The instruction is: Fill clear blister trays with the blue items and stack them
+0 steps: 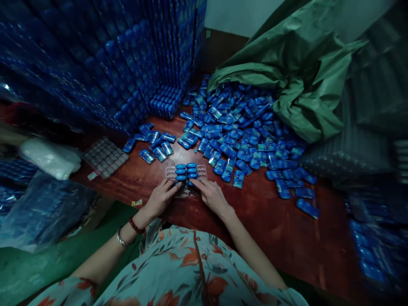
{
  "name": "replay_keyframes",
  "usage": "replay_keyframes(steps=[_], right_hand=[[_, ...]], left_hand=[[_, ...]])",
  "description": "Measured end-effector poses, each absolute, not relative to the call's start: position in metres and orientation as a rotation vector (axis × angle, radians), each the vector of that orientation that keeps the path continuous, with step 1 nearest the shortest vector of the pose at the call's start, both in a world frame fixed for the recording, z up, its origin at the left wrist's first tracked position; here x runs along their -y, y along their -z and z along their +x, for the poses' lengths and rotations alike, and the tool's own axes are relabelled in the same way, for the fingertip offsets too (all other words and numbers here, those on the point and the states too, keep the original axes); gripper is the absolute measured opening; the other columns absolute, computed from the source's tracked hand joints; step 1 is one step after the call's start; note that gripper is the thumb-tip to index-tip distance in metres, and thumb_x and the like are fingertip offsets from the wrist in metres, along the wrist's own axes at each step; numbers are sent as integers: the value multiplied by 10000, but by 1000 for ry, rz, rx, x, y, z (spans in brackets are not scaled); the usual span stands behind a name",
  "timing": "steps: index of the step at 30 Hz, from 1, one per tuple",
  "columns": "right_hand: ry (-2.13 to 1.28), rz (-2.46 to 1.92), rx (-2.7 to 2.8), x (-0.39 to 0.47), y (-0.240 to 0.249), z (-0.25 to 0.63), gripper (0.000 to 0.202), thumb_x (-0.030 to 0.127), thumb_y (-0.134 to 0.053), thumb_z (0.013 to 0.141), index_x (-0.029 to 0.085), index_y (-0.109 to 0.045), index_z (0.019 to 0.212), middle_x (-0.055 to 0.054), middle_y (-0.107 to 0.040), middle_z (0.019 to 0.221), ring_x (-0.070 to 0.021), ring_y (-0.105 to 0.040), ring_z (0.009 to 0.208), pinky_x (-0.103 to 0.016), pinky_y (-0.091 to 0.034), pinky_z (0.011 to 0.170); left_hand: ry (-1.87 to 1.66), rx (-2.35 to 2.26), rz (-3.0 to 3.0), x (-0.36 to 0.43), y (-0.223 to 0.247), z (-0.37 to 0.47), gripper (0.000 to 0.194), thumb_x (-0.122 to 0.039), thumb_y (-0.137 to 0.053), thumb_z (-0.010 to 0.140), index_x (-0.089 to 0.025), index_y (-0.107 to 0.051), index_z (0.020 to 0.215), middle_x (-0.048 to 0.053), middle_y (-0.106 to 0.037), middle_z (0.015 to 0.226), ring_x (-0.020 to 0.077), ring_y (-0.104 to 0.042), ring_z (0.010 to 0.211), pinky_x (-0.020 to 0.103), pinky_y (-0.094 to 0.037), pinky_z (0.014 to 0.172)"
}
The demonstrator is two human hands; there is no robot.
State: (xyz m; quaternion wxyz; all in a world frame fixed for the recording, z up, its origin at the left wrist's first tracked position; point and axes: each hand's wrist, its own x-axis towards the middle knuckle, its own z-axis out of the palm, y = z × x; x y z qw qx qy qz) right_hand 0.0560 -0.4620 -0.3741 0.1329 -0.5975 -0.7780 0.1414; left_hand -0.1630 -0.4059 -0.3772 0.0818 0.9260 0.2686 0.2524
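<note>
A clear plastic tray (170, 173) lies on the reddish wooden table in front of me, with several blue oval pieces (181, 172) standing in two columns at its middle. My left hand (162, 196) is at the tray's near left, its closed fingertips on a blue piece in the lower left column. From the near right, my right hand (211, 194) reaches in with closed fingers touching a blue piece in the lower right column. The tray's front part between my hands is partly covered by them.
Loose blue packs (228, 149) are heaped beyond the tray, under a green sack (287, 80). Filled blue trays (165, 100) and tall blue stacks rise at the back left. A stack of clear trays (105, 157) and a white plastic bag (51, 157) are left.
</note>
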Motion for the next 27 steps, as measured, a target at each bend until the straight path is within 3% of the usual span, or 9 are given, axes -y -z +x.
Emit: replay_keyframes(steps=[5, 10, 14, 21, 24, 27], right_hand=[[-356, -1650, 2004, 464, 384, 59, 418, 128, -376, 904, 248, -546, 1267, -38, -625, 842, -138, -571, 769, -249, -460, 744], [-193, -2014, 2005, 444, 368, 98, 418, 96, -388, 864, 216, -580, 1215, -95, -585, 1095, -210, -505, 998, -312, -432, 821], [-114, -2192, 2379, 425, 357, 118, 518, 105, -521, 799, 215, -475, 1304, -121, -525, 1225, -274, -464, 1051, -352, -428, 770], [-26, -2133, 2454, 417, 368, 122, 485, 97, -497, 794, 160, -474, 1274, -190, -523, 1235, -277, -544, 970, -356, -468, 731], [-116, -2070, 2287, 418, 368, 134, 429, 129, -435, 842, 169, -477, 1268, -163, -550, 1215, -260, -571, 996, -357, -478, 777], [-302, -1928, 1922, 426, 360, 139, 394, 225, -386, 902, 177, -424, 1292, -124, -603, 1133, -227, -603, 960, -357, -483, 802]], left_hand=[[-696, -793, 2853, 410, 377, -159, 323, -149, -348, 927, -137, -501, 1211, 124, -573, 1020, 210, -493, 911, 355, -500, 771], [-359, -645, 2910, 396, 361, -152, 288, -194, -326, 945, -139, -539, 1132, 100, -578, 988, 203, -496, 923, 349, -491, 802], [-217, -587, 2926, 391, 352, -150, 263, -169, -362, 930, -128, -554, 1105, 100, -577, 949, 210, -505, 927, 366, -487, 825], [-759, -835, 2652, 387, 378, -173, 409, -132, -405, 900, -249, -435, 1291, 113, -465, 1238, 209, -477, 1136, 361, -473, 900], [-1097, -1391, 2277, 356, 388, -191, 398, -230, -471, 890, -202, -435, 1285, 126, -479, 1168, 230, -489, 1107, 411, -437, 943], [-1076, -1740, 2036, 315, 394, -205, 574, -358, -626, 794, -119, -425, 1276, 164, -460, 1179, 288, -449, 1145, 468, -374, 991]])
